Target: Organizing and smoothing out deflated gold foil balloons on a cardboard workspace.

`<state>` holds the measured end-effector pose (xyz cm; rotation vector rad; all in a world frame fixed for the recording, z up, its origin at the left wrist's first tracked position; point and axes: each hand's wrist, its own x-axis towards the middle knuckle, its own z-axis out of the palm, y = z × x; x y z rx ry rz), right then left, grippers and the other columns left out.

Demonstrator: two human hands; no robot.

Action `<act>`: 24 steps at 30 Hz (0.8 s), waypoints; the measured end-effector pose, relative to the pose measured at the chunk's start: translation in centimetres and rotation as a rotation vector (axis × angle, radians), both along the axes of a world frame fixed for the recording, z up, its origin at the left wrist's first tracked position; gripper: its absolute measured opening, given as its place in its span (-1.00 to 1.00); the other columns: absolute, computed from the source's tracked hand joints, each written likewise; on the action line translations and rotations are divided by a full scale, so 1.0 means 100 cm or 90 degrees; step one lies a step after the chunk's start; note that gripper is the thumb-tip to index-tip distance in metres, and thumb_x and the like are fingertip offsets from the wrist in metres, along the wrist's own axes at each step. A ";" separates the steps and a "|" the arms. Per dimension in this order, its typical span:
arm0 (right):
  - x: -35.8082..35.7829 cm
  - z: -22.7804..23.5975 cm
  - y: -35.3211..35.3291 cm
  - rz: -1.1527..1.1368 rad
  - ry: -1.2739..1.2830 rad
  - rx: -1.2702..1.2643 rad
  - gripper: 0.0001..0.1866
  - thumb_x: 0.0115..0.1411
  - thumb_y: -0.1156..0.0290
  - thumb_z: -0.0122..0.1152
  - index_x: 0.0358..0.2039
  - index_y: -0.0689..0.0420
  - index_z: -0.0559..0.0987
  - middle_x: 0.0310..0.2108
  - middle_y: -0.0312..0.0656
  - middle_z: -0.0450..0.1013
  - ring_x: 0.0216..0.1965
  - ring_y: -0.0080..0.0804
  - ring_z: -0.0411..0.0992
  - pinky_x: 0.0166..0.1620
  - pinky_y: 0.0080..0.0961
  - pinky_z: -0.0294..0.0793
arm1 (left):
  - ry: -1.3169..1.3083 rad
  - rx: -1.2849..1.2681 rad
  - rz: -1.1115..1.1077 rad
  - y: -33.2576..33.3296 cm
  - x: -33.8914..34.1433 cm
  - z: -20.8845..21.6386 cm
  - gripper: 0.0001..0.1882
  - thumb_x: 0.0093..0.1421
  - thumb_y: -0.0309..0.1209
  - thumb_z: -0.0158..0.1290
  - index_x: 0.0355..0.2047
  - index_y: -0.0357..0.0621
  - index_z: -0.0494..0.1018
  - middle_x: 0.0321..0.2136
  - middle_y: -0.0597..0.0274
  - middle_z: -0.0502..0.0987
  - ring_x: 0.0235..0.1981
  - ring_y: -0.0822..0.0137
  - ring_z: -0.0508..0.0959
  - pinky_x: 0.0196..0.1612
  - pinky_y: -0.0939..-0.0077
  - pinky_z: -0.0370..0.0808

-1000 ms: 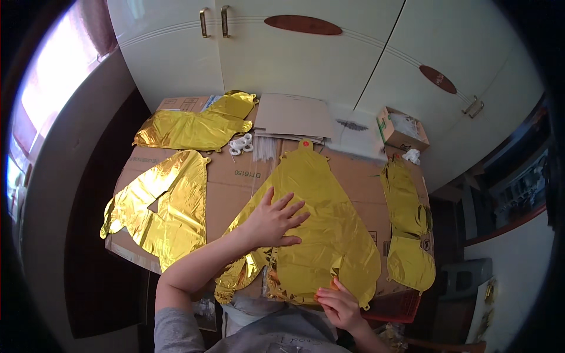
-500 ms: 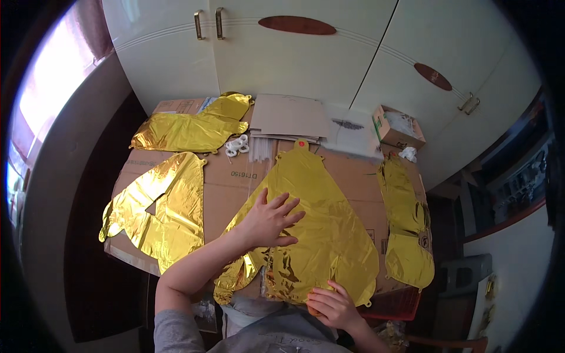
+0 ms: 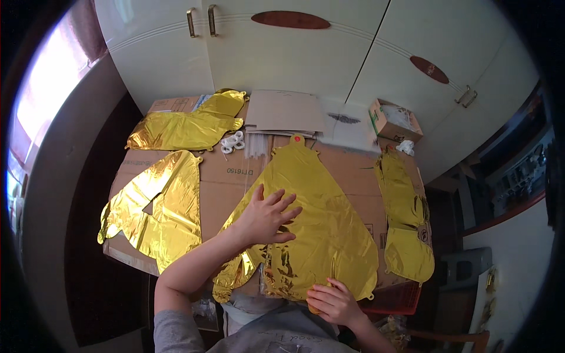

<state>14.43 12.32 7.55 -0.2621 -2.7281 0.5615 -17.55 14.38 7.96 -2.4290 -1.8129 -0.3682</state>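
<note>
A large flat gold foil balloon (image 3: 318, 206), broad at the near edge and narrow at the far end, lies before me on the cardboard. My left hand (image 3: 268, 217) is over its left middle, fingers spread, palm down; whether it presses on the foil I cannot tell. At the near edge my right hand (image 3: 335, 301) has its fingers curled over a fold of the same balloon. A gold flap (image 3: 238, 273) pokes out under my left forearm.
Other flat gold foil balloons lie on the left (image 3: 170, 212), far left (image 3: 185, 129) and right (image 3: 407, 217). Behind are white rings (image 3: 233, 142), clear straws (image 3: 256, 145), cardboard sheets (image 3: 284, 112) and a small box (image 3: 395, 119). White cabinets (image 3: 282, 53) stand behind the table; a red crate (image 3: 397, 301) is low right.
The whole view has shifted slightly. Both hands stay in nearly the same place on the balloon, and the left hand's fingers are a little more bent.
</note>
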 end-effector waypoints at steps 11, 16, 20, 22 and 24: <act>0.000 0.001 -0.001 0.003 -0.001 -0.017 -0.74 -0.01 0.34 0.32 -0.24 -0.02 0.64 -0.13 -0.34 0.54 0.01 -0.41 0.46 0.16 -0.16 0.31 | -0.002 0.012 -0.005 0.000 -0.001 -0.001 -0.32 0.03 0.19 0.07 0.09 0.14 0.37 0.12 0.14 0.35 0.15 0.09 0.34 0.10 -0.41 0.15; 0.001 0.021 0.019 0.052 0.029 -0.162 -0.72 0.05 0.24 0.34 -0.21 0.02 0.62 -0.09 -0.29 0.52 -0.03 -0.36 0.46 0.11 -0.22 0.36 | -0.003 0.009 -0.010 0.001 -0.001 -0.001 -0.32 0.01 0.18 0.08 0.09 0.15 0.37 0.12 0.15 0.34 0.14 0.11 0.34 0.08 -0.38 0.16; -0.024 0.045 0.069 -0.192 -0.022 -0.034 -0.74 0.09 0.32 0.29 -0.20 0.10 0.58 -0.18 -0.15 0.49 -0.13 -0.18 0.46 0.01 -0.24 0.42 | 0.009 0.012 -0.003 -0.002 -0.002 -0.004 -0.31 0.00 0.19 0.09 0.08 0.15 0.36 0.12 0.16 0.34 0.14 0.12 0.34 0.08 -0.35 0.16; -0.043 0.049 0.104 -0.266 -0.019 -0.031 -0.70 0.11 0.33 0.27 -0.16 0.15 0.52 -0.16 -0.08 0.44 -0.09 -0.10 0.41 0.00 -0.23 0.41 | 0.003 0.016 -0.004 -0.001 -0.003 -0.006 -0.31 0.00 0.19 0.08 0.08 0.15 0.36 0.12 0.17 0.34 0.13 0.11 0.35 0.08 -0.35 0.15; -0.055 0.033 0.141 -0.326 -0.039 -0.032 -0.63 0.10 0.31 0.28 -0.11 0.17 0.47 -0.11 -0.05 0.40 -0.04 -0.07 0.38 0.01 -0.24 0.40 | 0.001 0.018 -0.014 0.003 -0.001 -0.005 -0.31 0.01 0.20 0.08 0.08 0.15 0.36 0.12 0.17 0.34 0.13 0.11 0.35 0.09 -0.35 0.14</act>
